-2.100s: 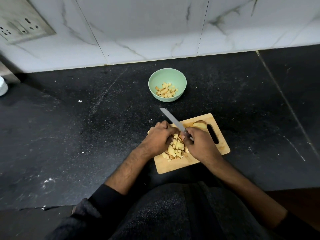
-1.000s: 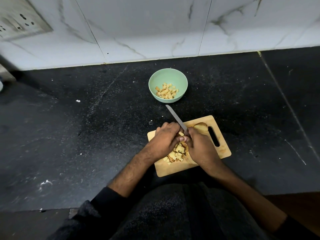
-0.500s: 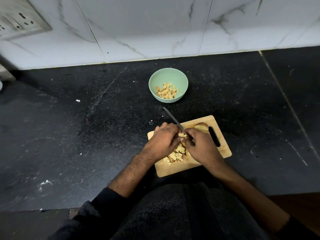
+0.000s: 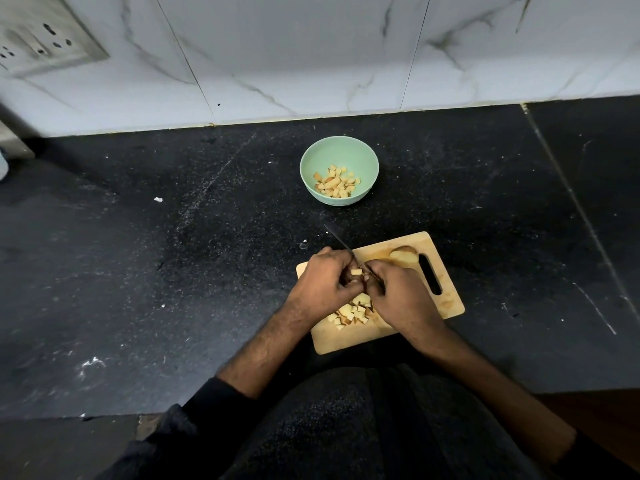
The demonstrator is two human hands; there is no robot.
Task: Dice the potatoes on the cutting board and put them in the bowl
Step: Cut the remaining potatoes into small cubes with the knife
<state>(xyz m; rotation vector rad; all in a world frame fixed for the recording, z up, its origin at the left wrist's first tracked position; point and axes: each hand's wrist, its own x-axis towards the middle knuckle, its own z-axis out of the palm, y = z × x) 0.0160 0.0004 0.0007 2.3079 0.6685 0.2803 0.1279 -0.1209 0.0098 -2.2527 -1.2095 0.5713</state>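
**Two hands, one knife, one board**

One wooden cutting board lies on the black counter. Two hands meet over it. The left hand has its fingers curled down on a bit of potato, but what it holds is mostly hidden. One small cube sits up by its fingers. The right hand grips one knife — its blade points away to the left, past the board's edge.

A pile of potato cubes lies on the board between the hands, too many to count well. One uncut potato piece rests at the far end, beside the handle slot.

One green bowl stands beyond the board — apart from it — with more diced potato inside.
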